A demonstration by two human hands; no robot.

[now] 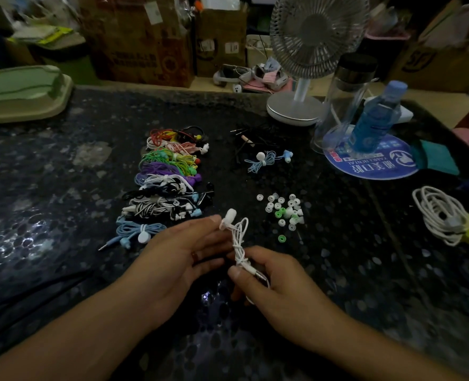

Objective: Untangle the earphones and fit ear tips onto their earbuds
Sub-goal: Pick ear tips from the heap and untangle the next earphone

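Pinch grips: both hands on white earphones.

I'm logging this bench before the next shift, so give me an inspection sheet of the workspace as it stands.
Surface: dark speckled table, glare patches.
Job's things: white earphones bundled, held above the table; loose white and green ear tips; row of coloured earphone bundles; light-blue earphones apart.
Clutter: desk fan, blue bottle beside a clear bottle, round blue pad, green tray.
Hands: left hand pinches the bundle near an earbud; right hand grips the plug end.
Cables: coiled white cable, black cords.
Surroundings: cardboard boxes behind.
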